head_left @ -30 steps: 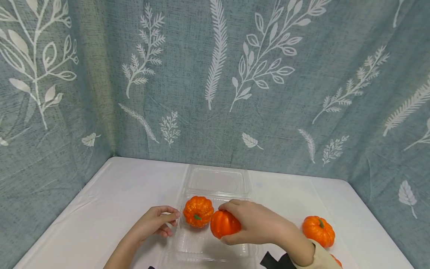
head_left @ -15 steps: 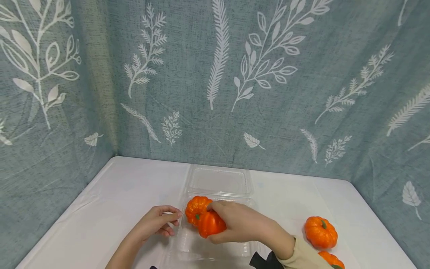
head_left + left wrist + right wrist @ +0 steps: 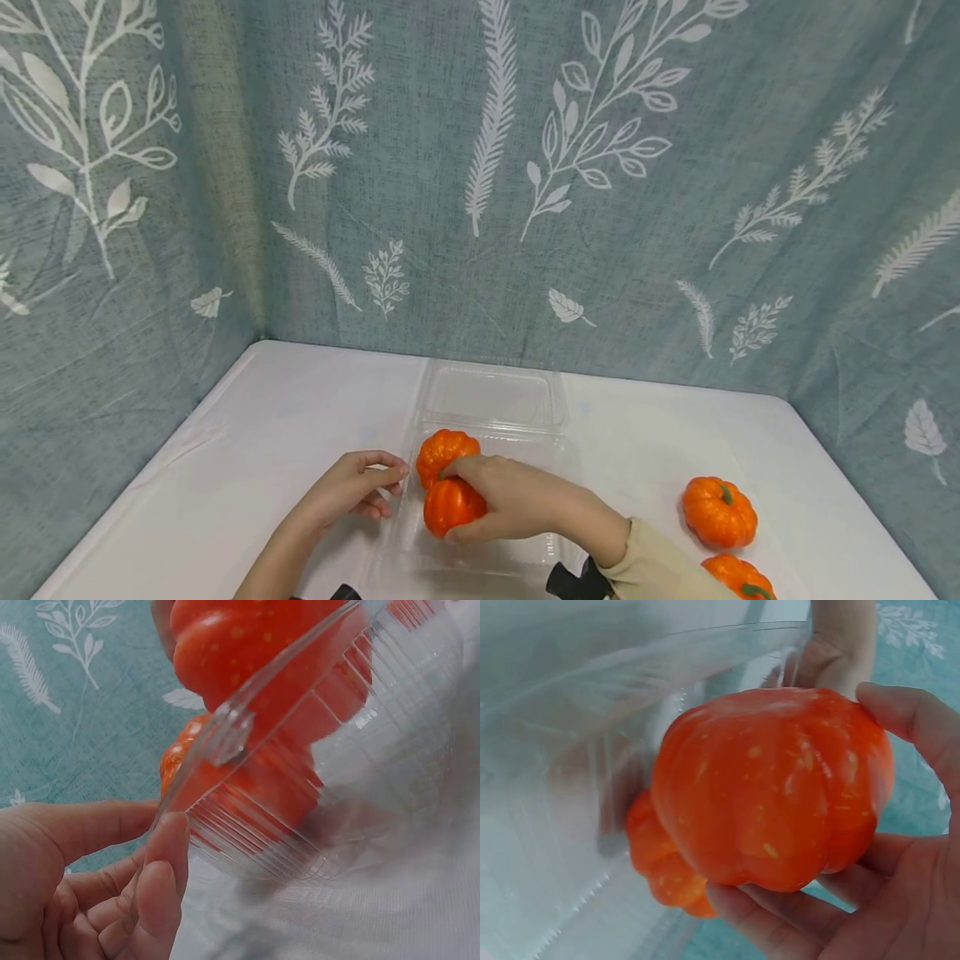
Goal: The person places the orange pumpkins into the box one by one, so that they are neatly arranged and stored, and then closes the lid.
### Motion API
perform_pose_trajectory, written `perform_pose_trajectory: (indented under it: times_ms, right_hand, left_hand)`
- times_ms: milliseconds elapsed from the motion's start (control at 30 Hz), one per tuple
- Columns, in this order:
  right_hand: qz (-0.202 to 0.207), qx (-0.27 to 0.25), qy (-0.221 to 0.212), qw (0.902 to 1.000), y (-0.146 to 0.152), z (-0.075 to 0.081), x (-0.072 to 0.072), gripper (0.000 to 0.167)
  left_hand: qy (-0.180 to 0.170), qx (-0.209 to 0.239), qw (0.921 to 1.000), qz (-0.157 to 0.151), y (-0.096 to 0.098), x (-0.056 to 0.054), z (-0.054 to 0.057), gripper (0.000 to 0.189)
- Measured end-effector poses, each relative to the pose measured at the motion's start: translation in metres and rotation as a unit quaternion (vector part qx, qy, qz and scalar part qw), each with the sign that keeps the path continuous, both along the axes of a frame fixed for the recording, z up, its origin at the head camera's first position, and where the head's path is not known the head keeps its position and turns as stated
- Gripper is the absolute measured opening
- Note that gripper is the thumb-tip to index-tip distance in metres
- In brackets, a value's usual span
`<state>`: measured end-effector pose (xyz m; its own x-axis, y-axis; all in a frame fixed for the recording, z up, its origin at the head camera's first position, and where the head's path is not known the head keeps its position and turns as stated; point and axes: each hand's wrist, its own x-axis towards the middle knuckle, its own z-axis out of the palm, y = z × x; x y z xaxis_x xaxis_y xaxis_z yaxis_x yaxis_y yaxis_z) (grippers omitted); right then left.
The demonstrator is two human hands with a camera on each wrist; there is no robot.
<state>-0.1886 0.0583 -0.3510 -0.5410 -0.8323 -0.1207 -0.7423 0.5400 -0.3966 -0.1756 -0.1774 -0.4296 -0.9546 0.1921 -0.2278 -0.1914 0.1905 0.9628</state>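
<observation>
My right hand [image 3: 510,500] grips a small orange pumpkin [image 3: 453,507] by its sides, above the front left of a clear plastic container [image 3: 517,557]. The right wrist view shows that pumpkin [image 3: 772,787] between thumb and fingers, raised over the container's wall. Behind it, a second orange pumpkin [image 3: 444,450] sits inside the container at the back left, partly covered by the right hand and the held one. My left hand [image 3: 356,487] is at the container's left side. In the left wrist view its thumb and finger pinch the clear rim [image 3: 180,799].
The container's hinged lid [image 3: 491,396] lies folded back toward the curtain [image 3: 420,167]. Two more orange pumpkins, one farther back [image 3: 720,512] and one nearer [image 3: 738,577], lie on the white tabletop [image 3: 637,433] at the right.
My right hand has carried its pumpkin leftward, in front of the one in the container. The left hand stays at the rim. The head view has shifted slightly, showing more of the nearer right pumpkin.
</observation>
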Motion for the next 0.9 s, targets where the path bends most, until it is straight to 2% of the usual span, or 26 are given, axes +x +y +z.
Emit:
perform_pose_trajectory:
  times_ms: [533, 900]
  right_hand:
    - [0.001, -0.014, 0.001, 0.9999, -0.005, -0.014, -0.003, 0.052]
    - [0.021, -0.033, -0.004, 0.9992, -0.004, -0.021, -0.005, 0.051]
  left_hand:
    - [0.012, 0.002, 0.9999, -0.007, -0.001, -0.001, -0.001, 0.044]
    - [0.011, 0.006, 0.9999, -0.007, -0.002, -0.001, -0.003, 0.042]
